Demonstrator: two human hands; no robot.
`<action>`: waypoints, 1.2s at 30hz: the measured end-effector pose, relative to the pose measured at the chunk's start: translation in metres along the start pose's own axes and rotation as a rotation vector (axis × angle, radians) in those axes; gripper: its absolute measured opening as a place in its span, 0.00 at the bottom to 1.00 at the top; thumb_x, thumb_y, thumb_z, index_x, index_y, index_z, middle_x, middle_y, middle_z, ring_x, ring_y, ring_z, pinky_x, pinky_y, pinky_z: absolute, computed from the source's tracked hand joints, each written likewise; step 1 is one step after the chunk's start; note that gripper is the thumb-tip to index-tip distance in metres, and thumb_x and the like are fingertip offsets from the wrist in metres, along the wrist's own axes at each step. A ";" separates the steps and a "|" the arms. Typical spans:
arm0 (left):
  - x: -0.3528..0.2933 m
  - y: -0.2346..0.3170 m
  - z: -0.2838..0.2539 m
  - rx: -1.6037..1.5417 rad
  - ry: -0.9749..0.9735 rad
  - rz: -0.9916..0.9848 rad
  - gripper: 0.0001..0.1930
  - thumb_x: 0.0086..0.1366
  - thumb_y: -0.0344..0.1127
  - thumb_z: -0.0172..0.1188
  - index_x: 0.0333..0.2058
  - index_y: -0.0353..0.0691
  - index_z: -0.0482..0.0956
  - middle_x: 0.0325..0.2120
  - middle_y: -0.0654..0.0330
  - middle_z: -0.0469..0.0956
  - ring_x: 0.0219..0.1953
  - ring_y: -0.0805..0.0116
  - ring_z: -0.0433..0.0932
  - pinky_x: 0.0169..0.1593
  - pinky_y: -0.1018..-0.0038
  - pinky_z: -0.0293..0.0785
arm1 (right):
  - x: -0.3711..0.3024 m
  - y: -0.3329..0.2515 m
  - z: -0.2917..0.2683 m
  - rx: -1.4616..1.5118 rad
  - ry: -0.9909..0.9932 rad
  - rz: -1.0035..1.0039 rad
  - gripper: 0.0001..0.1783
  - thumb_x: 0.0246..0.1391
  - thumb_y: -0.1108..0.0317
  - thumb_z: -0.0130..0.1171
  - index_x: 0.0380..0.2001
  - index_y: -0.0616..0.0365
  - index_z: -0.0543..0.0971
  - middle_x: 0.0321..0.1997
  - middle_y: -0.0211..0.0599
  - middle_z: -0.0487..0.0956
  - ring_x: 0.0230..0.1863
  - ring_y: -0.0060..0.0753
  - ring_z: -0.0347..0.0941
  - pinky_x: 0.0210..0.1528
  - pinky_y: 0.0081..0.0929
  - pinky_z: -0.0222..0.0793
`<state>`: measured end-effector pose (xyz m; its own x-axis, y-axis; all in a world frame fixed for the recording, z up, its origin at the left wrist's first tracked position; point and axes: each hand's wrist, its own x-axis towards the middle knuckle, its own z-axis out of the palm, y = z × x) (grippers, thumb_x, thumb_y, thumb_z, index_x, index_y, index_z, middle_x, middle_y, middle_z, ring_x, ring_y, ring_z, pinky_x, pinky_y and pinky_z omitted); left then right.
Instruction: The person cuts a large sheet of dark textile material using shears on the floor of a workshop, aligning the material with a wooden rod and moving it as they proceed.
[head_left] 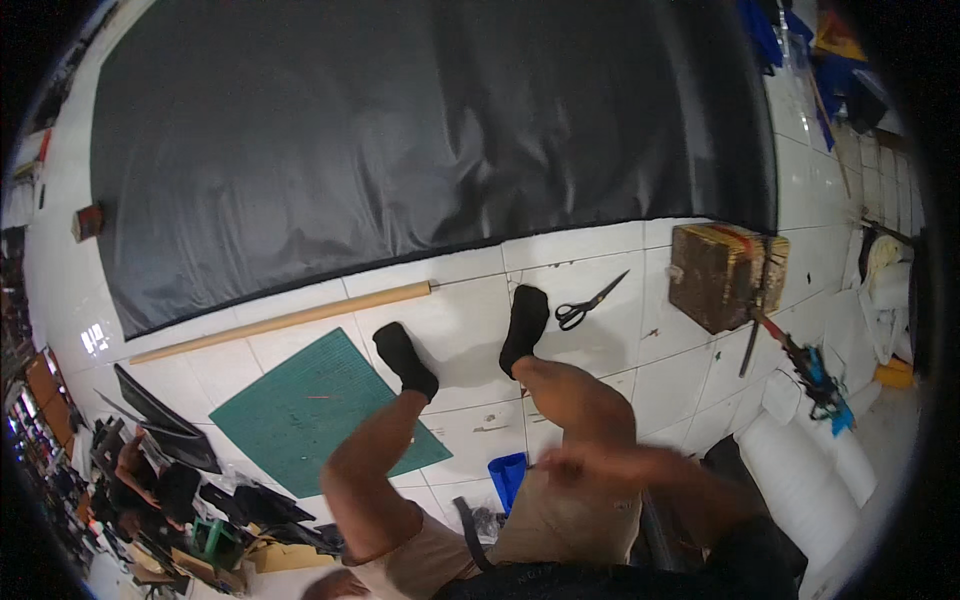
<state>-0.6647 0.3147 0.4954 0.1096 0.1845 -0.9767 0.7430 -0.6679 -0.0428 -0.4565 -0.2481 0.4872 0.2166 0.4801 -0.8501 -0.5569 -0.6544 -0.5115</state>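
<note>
My right hand [570, 466] is over my right thigh, its fingers smeared by motion, so I cannot tell whether it holds anything. Just left of it a blue object [508, 478], perhaps folded sheeting, shows beside the beige shorts [565, 520]. My left hand [338, 586] is low by my left hip, cut off by the lower edge, with its fingers hidden. Black-handled scissors [590, 302] lie on the tiles by my right foot. A green cutting mat [310, 415] is flat on the floor beside my left foot. Beyond my feet spreads a large black sheet [420, 130].
A long cardboard tube [290, 319] lies along the sheet's near edge. At the right, a worn block [715, 280] stands at the sheet's corner. White rolls [800, 475] lie at lower right. Another person [150, 485] sits among dark materials at lower left.
</note>
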 end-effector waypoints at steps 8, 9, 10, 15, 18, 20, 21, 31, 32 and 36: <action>0.313 0.035 -0.034 -0.247 0.769 0.290 0.19 0.69 0.38 0.56 0.52 0.31 0.73 0.50 0.47 0.73 0.51 0.54 0.74 0.57 0.67 0.67 | 0.289 0.131 -0.162 -0.713 0.852 -0.248 0.16 0.49 0.72 0.63 0.43 0.56 0.75 0.40 0.39 0.74 0.43 0.42 0.73 0.46 0.37 0.69; 0.344 0.069 -0.030 -0.279 0.855 0.357 0.19 0.68 0.38 0.57 0.52 0.31 0.72 0.51 0.47 0.73 0.52 0.53 0.73 0.58 0.66 0.66 | 0.305 0.148 -0.165 -0.794 0.866 -0.239 0.18 0.48 0.73 0.63 0.44 0.55 0.75 0.43 0.40 0.75 0.46 0.44 0.72 0.49 0.40 0.68; 0.381 0.094 -0.031 -0.018 0.934 0.489 0.21 0.68 0.38 0.58 0.54 0.32 0.71 0.54 0.46 0.70 0.57 0.51 0.69 0.61 0.63 0.63 | 0.328 0.152 -0.170 -0.900 0.893 -0.277 0.19 0.47 0.73 0.63 0.45 0.55 0.75 0.45 0.40 0.74 0.48 0.43 0.71 0.51 0.40 0.66; 0.460 0.128 -0.036 -0.194 1.132 0.476 0.32 0.70 0.52 0.53 0.63 0.34 0.63 0.63 0.39 0.57 0.66 0.42 0.56 0.66 0.56 0.55 | 0.358 0.175 -0.172 -1.127 0.976 -0.347 0.24 0.42 0.72 0.65 0.47 0.53 0.76 0.48 0.39 0.72 0.53 0.43 0.68 0.56 0.41 0.61; 0.482 0.138 -0.065 -0.179 1.370 0.421 0.36 0.68 0.55 0.54 0.64 0.35 0.60 0.64 0.33 0.54 0.66 0.36 0.54 0.66 0.54 0.55 | 0.367 0.173 -0.176 -1.149 0.955 -0.440 0.20 0.41 0.71 0.65 0.42 0.54 0.77 0.43 0.37 0.73 0.48 0.41 0.70 0.53 0.39 0.62; 0.489 0.161 -0.076 -0.130 1.434 0.441 0.38 0.67 0.57 0.54 0.65 0.33 0.59 0.63 0.30 0.53 0.67 0.34 0.52 0.67 0.52 0.53 | 0.373 0.181 -0.179 -1.189 0.905 -0.432 0.17 0.41 0.71 0.65 0.38 0.54 0.77 0.39 0.36 0.73 0.46 0.40 0.70 0.51 0.39 0.62; 0.492 0.169 -0.084 -0.041 1.463 0.409 0.40 0.67 0.60 0.52 0.65 0.34 0.58 0.64 0.32 0.53 0.67 0.34 0.52 0.67 0.49 0.51 | 0.376 0.182 -0.178 -1.192 0.946 -0.481 0.12 0.41 0.72 0.63 0.33 0.55 0.77 0.36 0.35 0.73 0.43 0.40 0.70 0.48 0.39 0.62; 0.520 0.154 -0.089 0.097 1.235 0.236 0.44 0.66 0.66 0.47 0.69 0.39 0.51 0.68 0.37 0.48 0.69 0.34 0.47 0.68 0.44 0.45 | 0.378 0.193 -0.179 -1.218 0.968 -0.515 0.08 0.42 0.73 0.61 0.29 0.56 0.75 0.34 0.39 0.71 0.42 0.43 0.70 0.47 0.41 0.62; 0.520 0.153 -0.090 0.094 1.234 0.236 0.44 0.66 0.66 0.47 0.69 0.40 0.50 0.68 0.37 0.47 0.69 0.34 0.46 0.69 0.44 0.44 | 0.376 0.197 -0.180 -1.188 0.967 -0.508 0.08 0.42 0.73 0.61 0.29 0.55 0.75 0.34 0.39 0.71 0.42 0.43 0.70 0.47 0.41 0.62; 0.512 0.175 -0.073 0.170 1.229 0.153 0.44 0.67 0.66 0.44 0.69 0.38 0.50 0.68 0.37 0.47 0.70 0.36 0.45 0.69 0.43 0.41 | 0.368 0.213 -0.184 -1.135 0.993 -0.511 0.08 0.41 0.72 0.62 0.28 0.55 0.74 0.35 0.40 0.71 0.42 0.44 0.69 0.46 0.41 0.63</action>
<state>-0.4300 0.3450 0.0033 0.7990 0.5858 -0.1357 0.5833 -0.8099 -0.0622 -0.3475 -0.3185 0.0425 0.8520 0.5181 -0.0752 0.4972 -0.8457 -0.1939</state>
